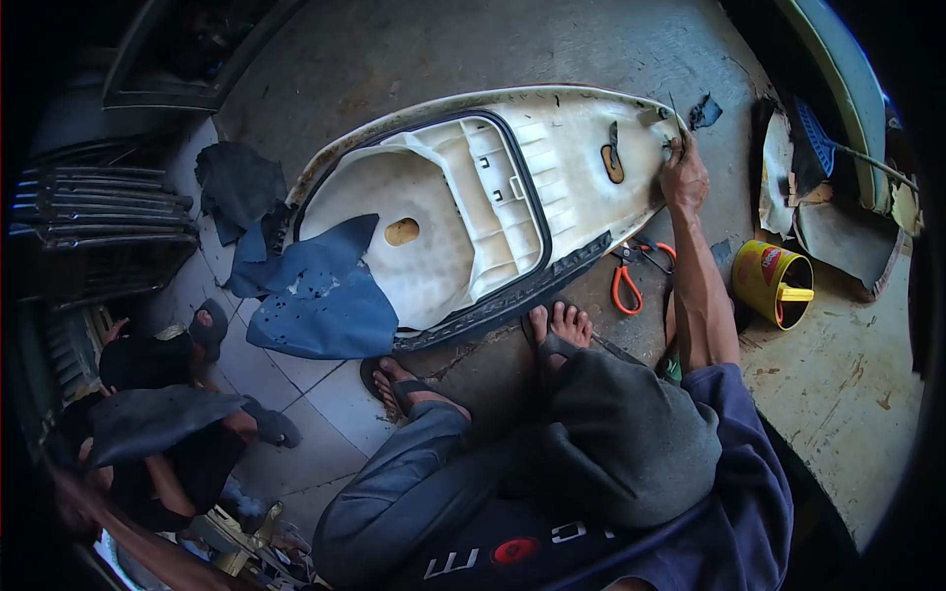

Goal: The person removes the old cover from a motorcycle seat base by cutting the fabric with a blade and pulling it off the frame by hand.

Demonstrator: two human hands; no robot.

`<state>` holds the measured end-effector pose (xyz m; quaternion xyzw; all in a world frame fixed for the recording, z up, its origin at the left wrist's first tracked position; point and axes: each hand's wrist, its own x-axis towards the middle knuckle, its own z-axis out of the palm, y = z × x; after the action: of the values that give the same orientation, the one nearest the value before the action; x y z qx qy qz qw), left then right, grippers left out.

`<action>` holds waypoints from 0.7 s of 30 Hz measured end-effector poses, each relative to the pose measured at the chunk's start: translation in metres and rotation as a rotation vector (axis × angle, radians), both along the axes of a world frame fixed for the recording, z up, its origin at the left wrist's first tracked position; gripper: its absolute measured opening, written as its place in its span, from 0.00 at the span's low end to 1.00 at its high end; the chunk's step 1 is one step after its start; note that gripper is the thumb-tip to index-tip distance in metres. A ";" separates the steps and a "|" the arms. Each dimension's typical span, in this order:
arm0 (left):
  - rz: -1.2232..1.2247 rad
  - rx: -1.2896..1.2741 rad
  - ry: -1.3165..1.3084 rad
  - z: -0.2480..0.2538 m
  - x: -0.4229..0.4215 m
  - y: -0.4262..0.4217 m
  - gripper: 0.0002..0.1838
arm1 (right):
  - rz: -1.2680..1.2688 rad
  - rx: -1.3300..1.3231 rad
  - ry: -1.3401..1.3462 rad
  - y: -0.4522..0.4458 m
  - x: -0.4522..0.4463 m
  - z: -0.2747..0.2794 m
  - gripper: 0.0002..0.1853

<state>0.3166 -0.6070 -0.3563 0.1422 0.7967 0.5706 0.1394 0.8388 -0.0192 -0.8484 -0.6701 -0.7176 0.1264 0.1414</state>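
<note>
An upturned motorcycle seat (581, 217) lies on the floor, its off-white plastic base facing up and dark cover edging along the near side. My right hand (685, 177) is closed at the rim of its narrow end; a thin dark sliver stands beside the fingers, too small to name. At the far lower left, my left hand (74, 497) is dark and blurred, and its fingers cannot be made out. A torn blue-grey sheet (325, 295) lies over the seat's wide end. Orange-handled scissors (628, 281) rest on the floor close to the near rim.
Another person (187, 453) sits at the left with a dark flat sheet (158, 424). A yellow can (769, 281) stands at the right, near loose sheet pieces (847, 241). Dark scraps (236, 187) lie beyond the seat's wide end. Stacked metal bars (108, 207) are at the left.
</note>
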 end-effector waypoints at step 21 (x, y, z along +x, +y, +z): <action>-0.953 -0.955 0.186 -0.375 0.085 0.396 0.44 | 0.363 -0.362 -0.027 -0.187 0.075 0.110 0.30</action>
<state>0.4019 -0.2113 -0.7317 0.4488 0.8203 0.0181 0.3540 0.9142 -0.2063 -0.7381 -0.5465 -0.7935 0.2672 -0.0156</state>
